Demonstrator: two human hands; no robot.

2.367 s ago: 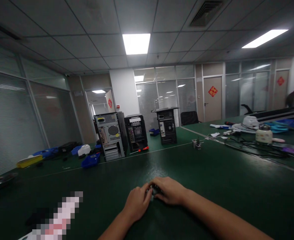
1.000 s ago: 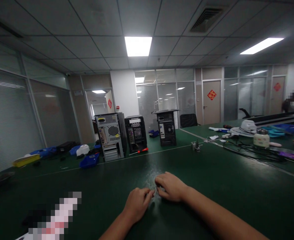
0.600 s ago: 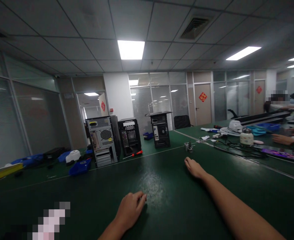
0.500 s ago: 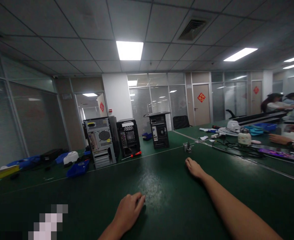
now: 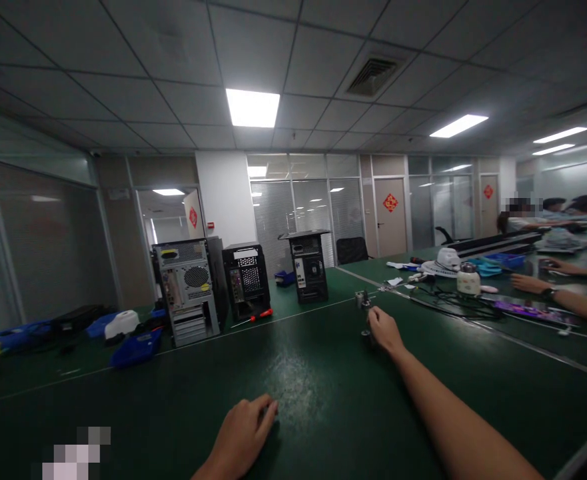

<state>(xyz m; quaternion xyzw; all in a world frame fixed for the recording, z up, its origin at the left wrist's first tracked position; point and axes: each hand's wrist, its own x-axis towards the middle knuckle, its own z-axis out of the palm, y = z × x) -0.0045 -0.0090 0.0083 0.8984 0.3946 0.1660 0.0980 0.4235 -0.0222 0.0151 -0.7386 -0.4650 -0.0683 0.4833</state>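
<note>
My right hand point(image 5: 384, 330) is closed at its fingertips around a small metal part point(image 5: 366, 333) with a round end, just above the green table. Right behind it stands another small metal piece point(image 5: 360, 299); the exact kind of either is too small to make out. My left hand point(image 5: 240, 432) rests low on the table near the worn, shiny patch, its fingers curled in and thumb close to the forefinger. Whether anything lies inside those fingers is hidden.
Three computer cases point(image 5: 189, 287) stand along the table's far side, a red screwdriver point(image 5: 253, 319) before them. Blue trays point(image 5: 137, 347) lie at left. To the right are black cables point(image 5: 453, 303), a cream-coloured pot point(image 5: 468, 280) and a co-worker's hand point(image 5: 530, 284).
My right hand has reached the metal parts and closed on one, which now sits lower and nearer. The view has turned slightly right. My left hand keeps its curled pose on the table.
</note>
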